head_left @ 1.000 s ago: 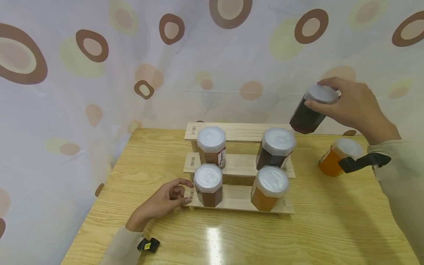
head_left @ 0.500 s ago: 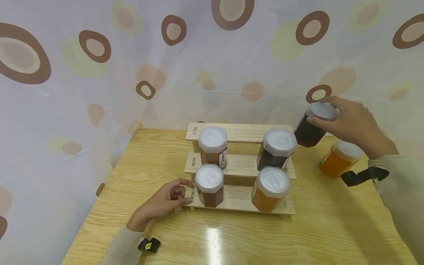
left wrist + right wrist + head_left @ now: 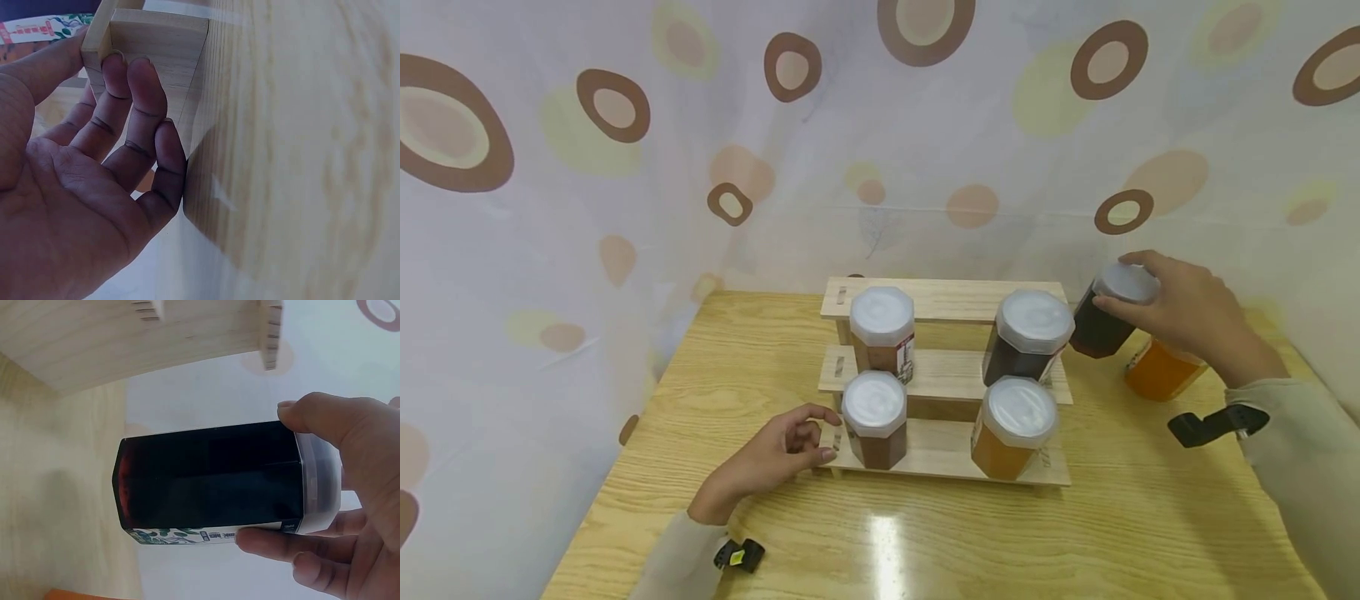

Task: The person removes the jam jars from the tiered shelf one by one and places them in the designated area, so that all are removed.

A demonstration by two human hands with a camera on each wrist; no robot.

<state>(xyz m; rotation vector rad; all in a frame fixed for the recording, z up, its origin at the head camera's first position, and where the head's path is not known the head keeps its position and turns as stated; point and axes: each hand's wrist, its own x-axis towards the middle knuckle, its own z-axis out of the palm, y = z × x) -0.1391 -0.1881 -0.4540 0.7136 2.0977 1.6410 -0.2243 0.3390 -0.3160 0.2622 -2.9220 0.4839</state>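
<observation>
Dark jar (image 3: 1101, 323) tilted, just right of the wooden rack (image 3: 943, 437)
The right hand (image 3: 1195, 310) pinches the lid (image 3: 1126, 283) between thumb and fingers, probably to leave the base unobstructed. The left hand (image 3: 767, 454) curls its fingers at the rack's left end, probably to steady it; whether they pinch it cannot be told. The right hand partly hides an orange jar (image 3: 1156, 372); clearance between base and table (image 3: 760, 350) is hard to judge.
</observation>
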